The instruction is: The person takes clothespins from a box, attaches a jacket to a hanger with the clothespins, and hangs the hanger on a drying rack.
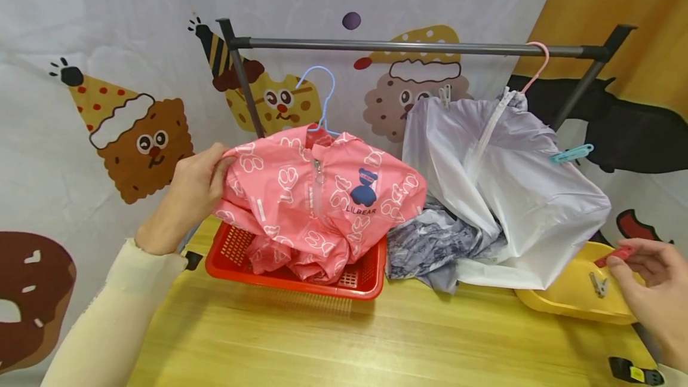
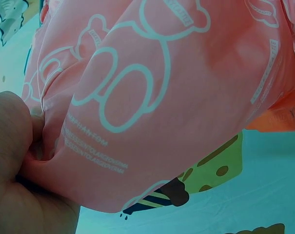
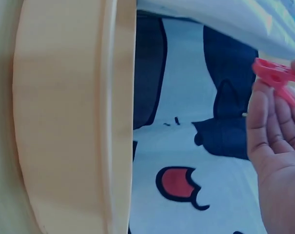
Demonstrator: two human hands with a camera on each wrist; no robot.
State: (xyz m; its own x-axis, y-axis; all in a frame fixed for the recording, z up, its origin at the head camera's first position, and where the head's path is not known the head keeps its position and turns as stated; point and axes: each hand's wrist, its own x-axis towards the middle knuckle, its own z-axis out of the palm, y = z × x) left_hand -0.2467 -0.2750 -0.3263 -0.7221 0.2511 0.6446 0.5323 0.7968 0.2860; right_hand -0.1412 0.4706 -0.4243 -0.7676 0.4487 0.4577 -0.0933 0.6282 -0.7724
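2 items, held apart: the left hand (image 1: 194, 187) grips the pink jacket (image 1: 292, 196) above the red basket (image 1: 290, 286), the right hand (image 1: 653, 291) a red clip (image 3: 275, 74); tugging could slip the blue hanger (image 1: 325, 113) (apparently off the rail (image 1: 408, 46)) out.

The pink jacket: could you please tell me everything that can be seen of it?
The jacket is pink, thin and smooth-looking, printed with white bear outlines, with a front zip and, on the chest, a blue bear above "LILBEAR". Creased, it is on a blue hanger whose hook is off the rail. The left hand grips it at one side, and its lower part lies bunched in the red basket.
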